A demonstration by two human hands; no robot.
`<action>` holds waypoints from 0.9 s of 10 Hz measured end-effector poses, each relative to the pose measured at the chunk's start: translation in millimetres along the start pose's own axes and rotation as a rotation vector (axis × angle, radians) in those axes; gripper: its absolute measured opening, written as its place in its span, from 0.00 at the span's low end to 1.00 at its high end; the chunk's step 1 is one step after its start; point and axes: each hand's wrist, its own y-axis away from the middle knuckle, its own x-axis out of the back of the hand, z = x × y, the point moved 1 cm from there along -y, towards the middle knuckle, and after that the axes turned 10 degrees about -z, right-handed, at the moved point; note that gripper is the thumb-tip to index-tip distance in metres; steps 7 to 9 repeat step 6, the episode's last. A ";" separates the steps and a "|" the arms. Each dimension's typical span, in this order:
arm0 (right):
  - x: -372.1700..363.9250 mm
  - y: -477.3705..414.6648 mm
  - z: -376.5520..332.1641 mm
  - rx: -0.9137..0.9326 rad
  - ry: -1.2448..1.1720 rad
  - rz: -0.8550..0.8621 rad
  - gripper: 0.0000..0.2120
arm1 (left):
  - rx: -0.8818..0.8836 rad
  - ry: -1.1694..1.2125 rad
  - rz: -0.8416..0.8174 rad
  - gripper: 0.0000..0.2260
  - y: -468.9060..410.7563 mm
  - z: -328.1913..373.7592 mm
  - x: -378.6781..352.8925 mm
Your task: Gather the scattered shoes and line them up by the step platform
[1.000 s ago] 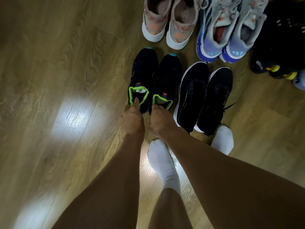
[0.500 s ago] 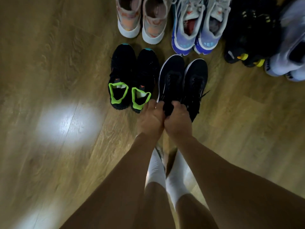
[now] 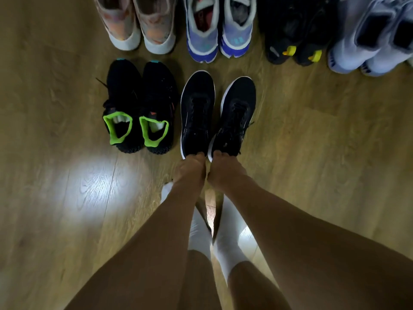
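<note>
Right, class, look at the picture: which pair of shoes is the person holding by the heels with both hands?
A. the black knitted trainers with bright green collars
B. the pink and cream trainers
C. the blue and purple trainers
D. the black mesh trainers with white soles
D: the left hand and the right hand each grip a heel of the black mesh trainers with white soles, while the black knitted trainers with bright green collars stand untouched beside them.

Glossy wood-look floor (image 3: 67, 198); seemingly knit black shoes (image 3: 196, 108).
</note>
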 end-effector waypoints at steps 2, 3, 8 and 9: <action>2.9 7.5 12.6 0.000 0.058 -0.064 0.23 | -0.012 -0.151 -0.007 0.15 5.2 -0.1 3.6; 0.4 6.9 16.9 0.017 0.107 -0.056 0.23 | -0.004 -0.143 0.038 0.15 6.8 -0.9 2.3; 0.0 15.5 9.7 -0.081 0.041 -0.004 0.20 | 0.012 -0.122 0.040 0.16 20.6 13.6 10.2; 0.0 15.5 9.7 -0.081 0.041 -0.004 0.20 | 0.012 -0.122 0.040 0.16 20.6 13.6 10.2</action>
